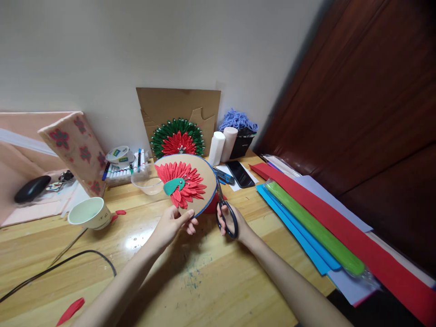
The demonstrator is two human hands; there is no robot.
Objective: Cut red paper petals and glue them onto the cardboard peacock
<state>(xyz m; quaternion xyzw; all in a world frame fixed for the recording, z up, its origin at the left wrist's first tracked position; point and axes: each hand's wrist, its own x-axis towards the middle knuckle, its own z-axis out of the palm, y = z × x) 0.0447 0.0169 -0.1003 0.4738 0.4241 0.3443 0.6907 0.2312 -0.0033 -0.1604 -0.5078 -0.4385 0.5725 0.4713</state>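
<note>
My left hand (pixel 177 223) grips the lower edge of a round cardboard disc (pixel 204 170), thumb on its face. Red paper petals (pixel 194 188) fan out on the disc around a green bird-shaped piece (pixel 175 185). The rim has a blue edge. In my right hand (pixel 235 220) is a pair of scissors (pixel 221 196) with dark handles, fingers through the loops. Their blades point up beside the disc's right edge; whether they touch it I cannot tell. Something red (pixel 211 206) shows behind the disc, mostly hidden.
Behind stands a cardboard sheet (pixel 177 100) with a green and red petal fan (pixel 180 136). At left are a paper cup (pixel 90 213), a clear bowl (pixel 147 184) and markers (pixel 126 170). A phone (pixel 240 174) and colored paper rolls (pixel 313 227) lie at right. A loose red petal (pixel 71 311) lies in front.
</note>
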